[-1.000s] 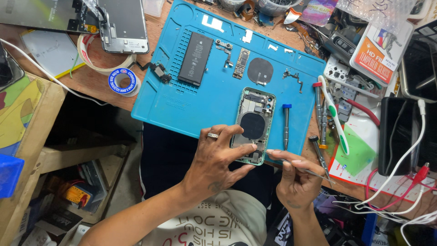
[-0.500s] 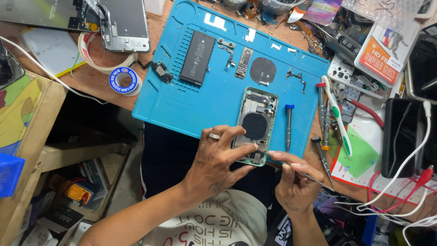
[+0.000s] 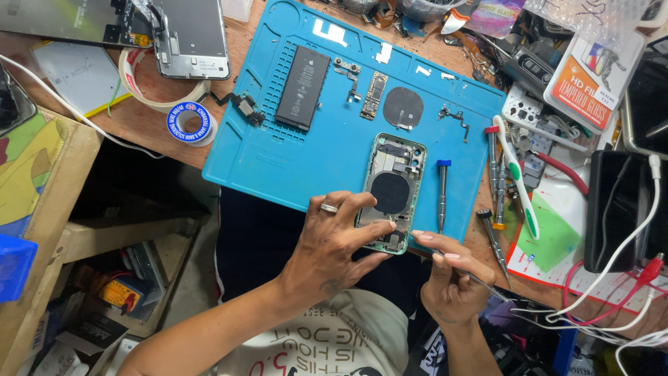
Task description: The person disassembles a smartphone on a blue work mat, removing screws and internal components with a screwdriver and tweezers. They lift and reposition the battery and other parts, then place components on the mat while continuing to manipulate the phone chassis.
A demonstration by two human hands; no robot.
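Note:
An opened phone housing (image 3: 392, 189) with a dark round coil inside lies near the front edge of a blue work mat (image 3: 278, 160). My left hand (image 3: 334, 240), a ring on one finger, grips the housing's lower left edge with thumb and fingers. My right hand (image 3: 449, 278) pinches thin metal tweezers (image 3: 480, 282) and brings their tip to the housing's bottom right corner. On the mat lie a black battery (image 3: 303, 87), a small circuit board (image 3: 374, 95), a round black coil (image 3: 403, 108) and a blue-capped screwdriver (image 3: 442, 195).
Right of the mat lie several screwdrivers (image 3: 494, 177), a white and green toothbrush (image 3: 518, 177), a black phone (image 3: 612, 209) and red and white cables (image 3: 612, 306). At the back left sit a phone screen (image 3: 191, 35) and tape rolls (image 3: 191, 122). A wooden shelf (image 3: 42, 230) stands at left.
The view has shifted slightly. Both hands stay at the housing's lower end, with the tweezers still at its bottom corner.

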